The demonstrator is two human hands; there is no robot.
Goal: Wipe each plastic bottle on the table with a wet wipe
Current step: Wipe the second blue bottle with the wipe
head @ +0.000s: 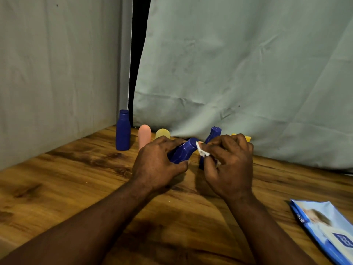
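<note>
My left hand (158, 166) is curled around a dark blue bottle (184, 151), holding it tilted just above the desk (76, 180), its end pointing up and to the right toward my other hand. My right hand (232, 165) pinches a small crumpled white wet wipe (202, 152) between thumb and fingers, and the wipe is pressed against the raised end of that bottle. Both hands sit close together near the middle of the wood-grain desk. Behind them, along the back edge, stand the other plastic bottles: a tall blue bottle (123, 131) upright at the far left, a pink bottle (144, 134) just beside it, then a pale yellow bottle (162, 133) partly hidden by my left hand. Right behind my right hand a second dark blue bottle (214, 133) leans to the right, its lower part covered by my fingers, and a bright yellow bottle (247, 138) peeks out past my knuckles; how it lies I cannot tell. A blue pack of wipes (324, 226) lies flat at the desk's near right edge, well apart from the bottles. Pale grey-green cloth (229, 73) hangs behind the desk.
</note>
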